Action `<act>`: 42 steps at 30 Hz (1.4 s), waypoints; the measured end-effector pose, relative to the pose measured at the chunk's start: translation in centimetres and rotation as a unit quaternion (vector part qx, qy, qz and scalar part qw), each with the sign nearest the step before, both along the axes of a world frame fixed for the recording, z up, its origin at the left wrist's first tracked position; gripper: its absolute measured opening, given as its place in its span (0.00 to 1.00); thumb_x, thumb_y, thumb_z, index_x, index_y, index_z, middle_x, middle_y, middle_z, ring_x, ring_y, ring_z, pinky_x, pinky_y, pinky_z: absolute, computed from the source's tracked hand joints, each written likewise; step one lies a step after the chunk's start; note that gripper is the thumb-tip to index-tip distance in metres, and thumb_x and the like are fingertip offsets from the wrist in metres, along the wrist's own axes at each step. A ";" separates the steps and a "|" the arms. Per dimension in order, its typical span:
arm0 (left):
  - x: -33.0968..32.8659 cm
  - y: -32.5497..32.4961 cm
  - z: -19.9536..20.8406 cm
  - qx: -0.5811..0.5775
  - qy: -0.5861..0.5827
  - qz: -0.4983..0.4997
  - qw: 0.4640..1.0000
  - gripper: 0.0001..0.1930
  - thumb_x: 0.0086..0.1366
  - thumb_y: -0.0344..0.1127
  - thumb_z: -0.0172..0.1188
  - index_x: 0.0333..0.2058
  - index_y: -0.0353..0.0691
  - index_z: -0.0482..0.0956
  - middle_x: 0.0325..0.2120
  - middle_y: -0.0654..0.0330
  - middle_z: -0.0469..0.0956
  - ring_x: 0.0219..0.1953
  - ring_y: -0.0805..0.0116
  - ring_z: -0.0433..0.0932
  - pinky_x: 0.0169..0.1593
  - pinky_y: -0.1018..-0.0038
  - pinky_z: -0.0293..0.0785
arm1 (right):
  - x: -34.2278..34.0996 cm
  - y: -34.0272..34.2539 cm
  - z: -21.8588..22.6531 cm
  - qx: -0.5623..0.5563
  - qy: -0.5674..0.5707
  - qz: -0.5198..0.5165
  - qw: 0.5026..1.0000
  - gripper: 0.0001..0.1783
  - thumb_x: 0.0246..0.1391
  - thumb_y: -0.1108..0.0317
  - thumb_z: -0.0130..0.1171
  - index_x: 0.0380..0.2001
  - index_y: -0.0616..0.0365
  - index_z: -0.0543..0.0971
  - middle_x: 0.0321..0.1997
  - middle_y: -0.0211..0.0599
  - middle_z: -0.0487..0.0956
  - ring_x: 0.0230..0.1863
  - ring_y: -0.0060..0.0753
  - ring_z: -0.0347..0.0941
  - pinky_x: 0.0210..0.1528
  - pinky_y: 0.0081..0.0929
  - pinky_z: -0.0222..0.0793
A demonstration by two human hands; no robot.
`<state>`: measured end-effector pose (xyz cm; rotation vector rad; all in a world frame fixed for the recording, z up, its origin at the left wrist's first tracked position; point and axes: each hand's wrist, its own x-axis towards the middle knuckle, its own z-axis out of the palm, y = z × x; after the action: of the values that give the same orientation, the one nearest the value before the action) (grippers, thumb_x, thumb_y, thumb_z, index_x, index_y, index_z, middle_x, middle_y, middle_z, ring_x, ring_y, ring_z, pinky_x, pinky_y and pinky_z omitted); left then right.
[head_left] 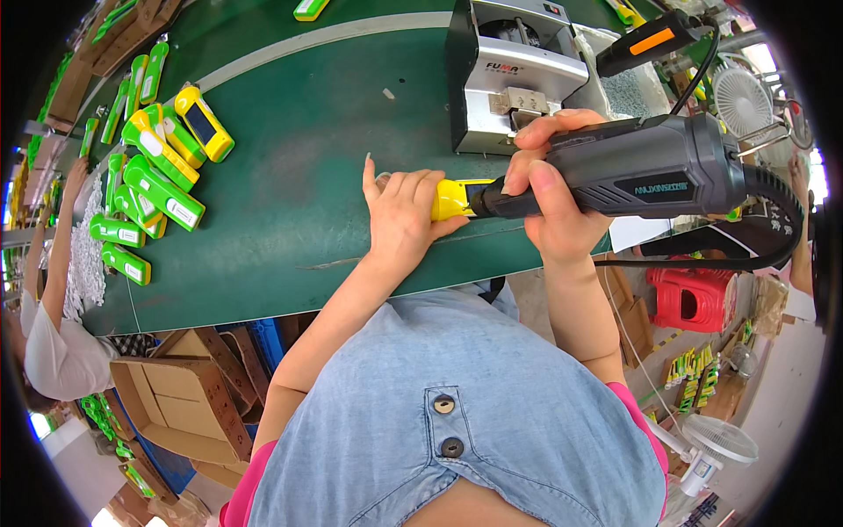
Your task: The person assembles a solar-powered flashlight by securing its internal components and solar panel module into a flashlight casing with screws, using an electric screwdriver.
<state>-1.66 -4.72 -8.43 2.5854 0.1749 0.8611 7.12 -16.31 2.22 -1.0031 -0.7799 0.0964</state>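
My right hand (pixel 558 180) is wrapped around a black electric screwdriver (pixel 645 167), which lies nearly level with its tip pointing left. Its tip meets a yellow handheld device (pixel 450 200) with a dark window, at the near part of the green table. My left hand (pixel 402 211) grips the other end of that device, the little or outer finger lifted away. Fingers hide most of the device's left end. Further left lies a loose pile of green and yellow devices (pixel 162 189), one of them showing a dark window (pixel 204 125).
A silver and black machine (pixel 518 75) stands at the back, beside a tray of small screws (pixel 625 88). Another black screwdriver (pixel 650 42) hangs at the upper right. The cord (pixel 777 220) loops below my tool. A co-worker's arm (pixel 61 237) reaches in at far left. Cardboard boxes (pixel 180 404) sit below.
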 end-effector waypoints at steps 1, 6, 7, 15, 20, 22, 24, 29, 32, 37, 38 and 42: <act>0.2 0.0 0.0 -0.002 -0.006 -0.004 1.000 0.30 0.33 0.47 0.69 0.37 0.39 0.72 0.33 0.62 0.73 0.35 0.62 0.71 0.57 0.44 0.44 | 0.0 0.0 0.0 -0.014 -0.016 -0.010 1.000 0.10 0.43 0.81 0.54 0.32 0.68 0.70 0.33 0.46 0.73 0.24 0.24 0.71 0.28 0.18 0.68; 0.6 0.0 -0.3 -0.005 -0.006 0.003 1.000 0.30 0.34 0.47 0.68 0.37 0.39 0.72 0.32 0.62 0.74 0.35 0.62 0.72 0.57 0.45 0.45 | 0.1 -0.1 -0.2 -0.071 -0.051 -0.005 0.996 0.04 0.42 0.81 0.54 0.26 0.67 0.72 0.36 0.47 0.71 0.27 0.27 0.71 0.34 0.20 0.67; 0.7 0.0 -0.4 -0.004 -0.009 0.001 1.000 0.29 0.34 0.47 0.68 0.37 0.39 0.72 0.32 0.61 0.74 0.35 0.62 0.72 0.57 0.45 0.45 | 0.0 -0.1 -0.2 -0.079 -0.051 -0.009 0.996 0.05 0.42 0.80 0.54 0.27 0.67 0.72 0.36 0.45 0.71 0.28 0.26 0.71 0.35 0.20 0.67; 0.3 0.2 0.2 0.015 -0.015 -0.006 1.000 0.26 0.39 0.46 0.65 0.37 0.39 0.72 0.33 0.62 0.74 0.35 0.62 0.72 0.57 0.46 0.45 | 0.1 0.1 -0.3 -0.198 -0.115 0.042 0.973 0.31 0.39 0.74 0.63 0.47 0.68 0.61 0.42 0.44 0.70 0.28 0.20 0.69 0.36 0.19 0.65; 0.2 0.3 -0.3 0.037 -0.014 -0.002 0.999 0.21 0.43 0.43 0.64 0.36 0.40 0.73 0.33 0.63 0.74 0.35 0.64 0.72 0.57 0.46 0.45 | -0.1 0.5 -0.6 -0.181 -0.221 -0.007 0.958 0.39 0.35 0.70 0.69 0.51 0.62 0.60 0.38 0.38 0.70 0.37 0.24 0.67 0.40 0.23 0.63; 0.4 -0.1 -0.1 -0.114 -0.025 0.002 0.993 0.20 0.44 0.42 0.63 0.36 0.40 0.73 0.33 0.63 0.74 0.35 0.65 0.72 0.57 0.47 0.45 | -0.3 0.8 -1.0 -0.160 -0.182 -0.001 0.970 0.36 0.36 0.71 0.67 0.49 0.62 0.61 0.37 0.37 0.70 0.38 0.24 0.67 0.40 0.22 0.63; 0.4 -0.1 0.5 -0.121 -0.044 -0.008 0.992 0.21 0.44 0.44 0.64 0.36 0.40 0.73 0.33 0.63 0.74 0.35 0.65 0.72 0.57 0.47 0.45 | -0.3 0.8 -0.8 -0.137 -0.136 0.009 0.981 0.33 0.37 0.73 0.66 0.47 0.61 0.62 0.36 0.36 0.69 0.38 0.24 0.66 0.40 0.22 0.63; 0.0 0.3 0.0 0.021 -0.020 -0.012 1.000 0.27 0.38 0.49 0.66 0.36 0.39 0.72 0.31 0.61 0.74 0.34 0.62 0.72 0.57 0.46 0.46 | -0.9 1.0 -1.1 -0.118 -0.037 0.009 0.992 0.20 0.39 0.81 0.56 0.38 0.63 0.64 0.34 0.37 0.67 0.30 0.20 0.66 0.33 0.15 0.63; 0.2 0.3 0.1 0.001 -0.021 -0.012 1.000 0.28 0.35 0.49 0.67 0.35 0.38 0.72 0.31 0.61 0.74 0.33 0.61 0.72 0.56 0.45 0.46 | -0.7 1.3 -0.6 -0.099 -0.018 0.003 0.995 0.20 0.40 0.82 0.55 0.39 0.66 0.63 0.34 0.38 0.68 0.26 0.18 0.67 0.29 0.13 0.64; 0.6 0.3 -0.5 0.006 -0.040 -0.011 0.999 0.28 0.34 0.46 0.68 0.35 0.39 0.73 0.31 0.62 0.74 0.33 0.65 0.72 0.56 0.43 0.45 | -0.3 1.5 0.1 -0.156 -0.227 -0.029 0.961 0.33 0.39 0.80 0.59 0.50 0.70 0.59 0.41 0.43 0.68 0.24 0.18 0.68 0.30 0.15 0.64; 0.6 0.3 -0.5 0.006 -0.036 -0.005 0.999 0.28 0.34 0.46 0.68 0.35 0.39 0.73 0.31 0.62 0.74 0.33 0.65 0.72 0.56 0.43 0.45 | -0.5 1.6 0.0 -0.136 -0.160 -0.010 0.978 0.35 0.38 0.80 0.59 0.52 0.70 0.58 0.41 0.43 0.67 0.24 0.18 0.68 0.29 0.15 0.64; 0.4 0.3 -0.5 -0.008 -0.033 -0.005 0.999 0.28 0.32 0.44 0.69 0.35 0.39 0.73 0.31 0.63 0.74 0.34 0.67 0.71 0.57 0.42 0.45 | -0.5 1.8 -0.5 -0.127 -0.135 -0.006 0.983 0.26 0.38 0.82 0.58 0.44 0.68 0.62 0.36 0.39 0.66 0.23 0.20 0.68 0.28 0.15 0.64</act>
<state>-1.24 -4.40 -8.96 2.5377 0.1492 0.9369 6.59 -14.56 1.68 -1.2808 -1.0273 0.0502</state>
